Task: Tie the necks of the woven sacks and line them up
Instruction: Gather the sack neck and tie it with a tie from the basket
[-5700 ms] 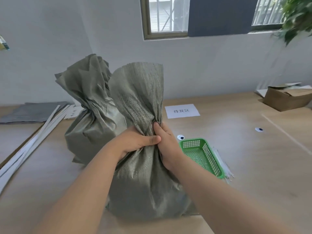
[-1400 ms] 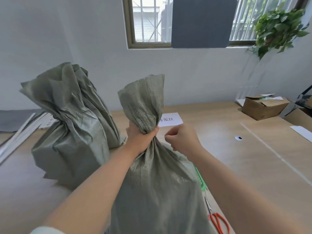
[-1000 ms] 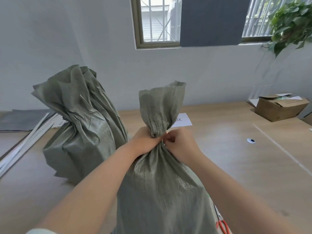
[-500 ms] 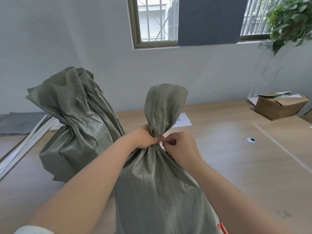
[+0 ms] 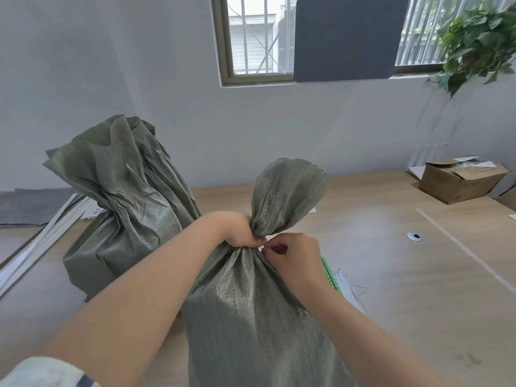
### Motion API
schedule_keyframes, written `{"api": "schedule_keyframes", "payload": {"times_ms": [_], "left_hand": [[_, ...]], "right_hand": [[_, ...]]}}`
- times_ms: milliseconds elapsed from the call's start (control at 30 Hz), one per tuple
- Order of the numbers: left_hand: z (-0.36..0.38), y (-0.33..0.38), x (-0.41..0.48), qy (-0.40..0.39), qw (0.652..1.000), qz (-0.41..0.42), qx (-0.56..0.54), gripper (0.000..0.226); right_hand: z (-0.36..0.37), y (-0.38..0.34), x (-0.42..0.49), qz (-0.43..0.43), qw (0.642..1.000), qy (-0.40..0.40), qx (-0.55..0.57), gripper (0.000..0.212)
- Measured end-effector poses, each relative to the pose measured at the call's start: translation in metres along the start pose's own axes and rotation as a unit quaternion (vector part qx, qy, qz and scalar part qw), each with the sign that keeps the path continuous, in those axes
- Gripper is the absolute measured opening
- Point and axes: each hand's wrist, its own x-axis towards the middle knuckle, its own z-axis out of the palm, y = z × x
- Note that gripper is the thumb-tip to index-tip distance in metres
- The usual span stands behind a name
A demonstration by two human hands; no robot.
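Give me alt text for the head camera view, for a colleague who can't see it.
The left hand grips the gathered neck of a grey-green woven sack standing on a wooden table, and the right hand pinches at that neck beside it. A second sack, neck also gathered, stands behind to the left.

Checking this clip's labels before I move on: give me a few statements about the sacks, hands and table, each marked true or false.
The left hand grips the near sack at its neck. True.
The right hand lies flat on the table. False: its curled fingers pinch at the sack's neck.
The second sack stands right of the near one. False: it stands to the left.
An open cardboard box sits at the table's far right. True.
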Motion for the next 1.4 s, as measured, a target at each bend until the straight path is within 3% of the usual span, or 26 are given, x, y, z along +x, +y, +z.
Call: {"api": "schedule_keyframes", "payload": {"times_ms": [167,333,467,633,867,1033,1267,1400], "left_hand": [[-0.004,-0.002,0.006,-0.06,0.996,0.007,0.06,0.088],[-0.008,0.011,-0.003,-0.065,0.994,0.001,0.086,0.066],[-0.007,0.009,0.001,-0.056,0.994,-0.003,0.09,0.064],[-0.004,0.014,0.001,0.012,0.998,-0.02,0.052,0.048],[0.0,0.014,-0.002,0.046,0.994,-0.092,-0.033,0.051],[-0.001,0.013,-0.004,0.064,0.995,-0.074,0.033,0.059],[-0.007,0.017,0.002,0.037,0.991,-0.079,0.106,0.07],[-0.01,0.015,0.01,0.015,0.992,-0.088,0.084,0.068]], "right_hand": [[0.0,0.0,-0.005,-0.008,1.0,-0.01,-0.015,0.011],[0.001,0.002,-0.006,-0.025,0.999,-0.006,-0.039,0.009],[0.001,0.004,-0.006,-0.025,0.999,-0.008,-0.036,0.008],[0.003,0.004,-0.002,-0.02,1.0,0.01,0.01,0.003],[0.004,0.005,0.0,0.013,0.999,-0.009,0.044,0.015],[0.008,0.0,0.004,0.052,0.997,-0.028,0.042,0.008],[0.009,0.0,0.004,0.029,0.999,-0.033,0.026,0.01],[0.011,0.001,0.003,-0.006,1.0,-0.018,0.014,0.011]]}}
